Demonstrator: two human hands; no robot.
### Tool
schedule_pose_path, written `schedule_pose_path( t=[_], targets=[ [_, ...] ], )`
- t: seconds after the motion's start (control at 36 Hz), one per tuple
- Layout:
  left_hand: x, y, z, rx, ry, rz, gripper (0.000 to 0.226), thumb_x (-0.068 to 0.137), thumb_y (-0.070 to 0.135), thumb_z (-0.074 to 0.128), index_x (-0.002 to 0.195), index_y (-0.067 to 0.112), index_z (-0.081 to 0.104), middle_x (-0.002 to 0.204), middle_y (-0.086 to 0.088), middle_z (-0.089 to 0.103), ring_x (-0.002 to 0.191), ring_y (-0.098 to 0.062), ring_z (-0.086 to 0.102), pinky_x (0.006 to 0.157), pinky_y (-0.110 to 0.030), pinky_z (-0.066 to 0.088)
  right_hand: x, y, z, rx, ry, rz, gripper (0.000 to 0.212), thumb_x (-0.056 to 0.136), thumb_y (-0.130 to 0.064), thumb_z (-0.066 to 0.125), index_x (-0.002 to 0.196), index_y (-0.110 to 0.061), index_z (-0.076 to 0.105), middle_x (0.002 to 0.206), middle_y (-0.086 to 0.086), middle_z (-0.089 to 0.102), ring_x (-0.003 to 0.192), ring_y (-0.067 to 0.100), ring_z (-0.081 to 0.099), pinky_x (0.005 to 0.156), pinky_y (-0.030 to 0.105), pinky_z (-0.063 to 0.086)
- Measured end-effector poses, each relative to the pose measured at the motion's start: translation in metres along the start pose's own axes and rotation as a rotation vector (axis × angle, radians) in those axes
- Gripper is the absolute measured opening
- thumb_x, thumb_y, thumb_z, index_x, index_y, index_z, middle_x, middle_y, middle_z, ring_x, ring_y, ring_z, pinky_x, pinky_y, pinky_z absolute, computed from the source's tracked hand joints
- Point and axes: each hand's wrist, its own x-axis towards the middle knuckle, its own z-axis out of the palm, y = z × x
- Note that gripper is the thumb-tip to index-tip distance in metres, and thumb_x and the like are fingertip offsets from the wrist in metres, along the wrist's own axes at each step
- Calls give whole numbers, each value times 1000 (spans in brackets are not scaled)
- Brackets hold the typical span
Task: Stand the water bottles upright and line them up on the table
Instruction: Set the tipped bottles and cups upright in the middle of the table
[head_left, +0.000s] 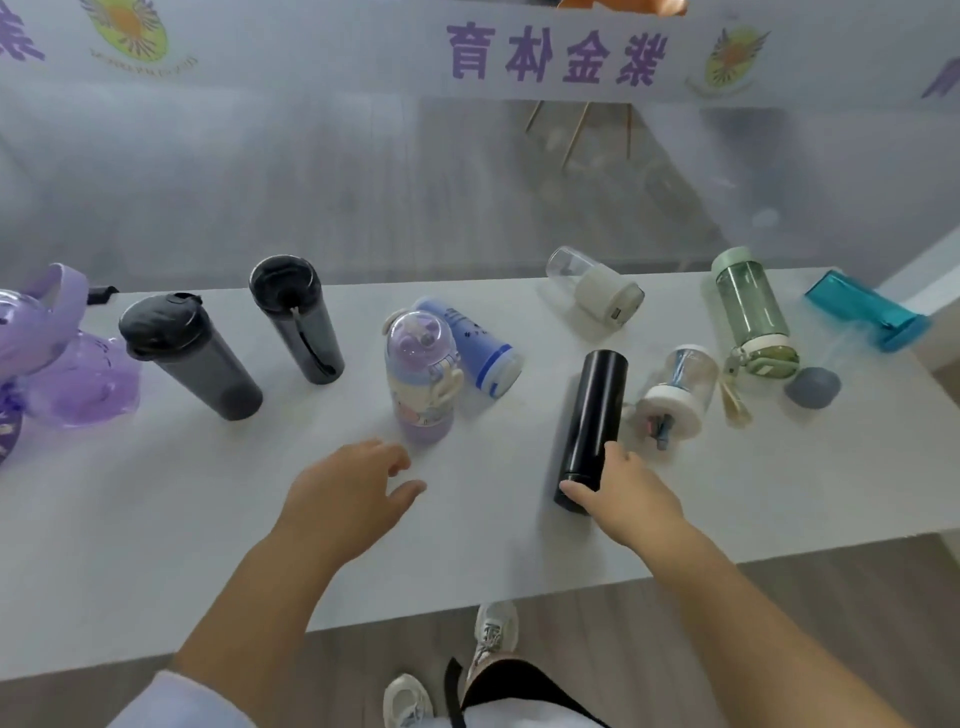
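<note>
Several bottles are on a white table (156, 545). Two dark grey tumblers (192, 358) (298, 319) and a purple cartoon bottle (423, 379) stand upright. A blue bottle (480, 345) lies behind the cartoon one. A black flask (592, 421) lies on its side, and my right hand (628, 493) grips its near end. My left hand (348, 493) hovers with fingers apart just in front of the cartoon bottle, holding nothing. A white-capped clear bottle (597, 288), a small clear bottle (675, 389), a green bottle (753, 312) and a teal bottle (867, 309) lie on the right.
Purple translucent bottles (62, 364) crowd the table's left end. A grey round lid (813, 387) lies near the green bottle. A frosted glass wall with purple lettering runs just behind the table. My shoes (493, 634) show below the table's near edge.
</note>
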Motion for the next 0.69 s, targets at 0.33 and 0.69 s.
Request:
schedule_pose_path(
  t=[0.33,0.69],
  targets=[
    [34,63,40,49,-133,-5,37,90,49,48,119,27,54,118,9,59,101,-14,59,82,-28,48,33,17,32,290,-140,59,101,87,-45,56,145,-10,-18,145,22,26,117,37,48,96,45,45],
    [84,116,66,-37,-44,-101,33,89,45,53,115,25,58,114,8,62,100,-13,60,80,-28,48,59,66,-31,210,-61,-149,81,79,-42,53,144,-23,9,128,14,40,101,32,51,75,35,45]
  ],
)
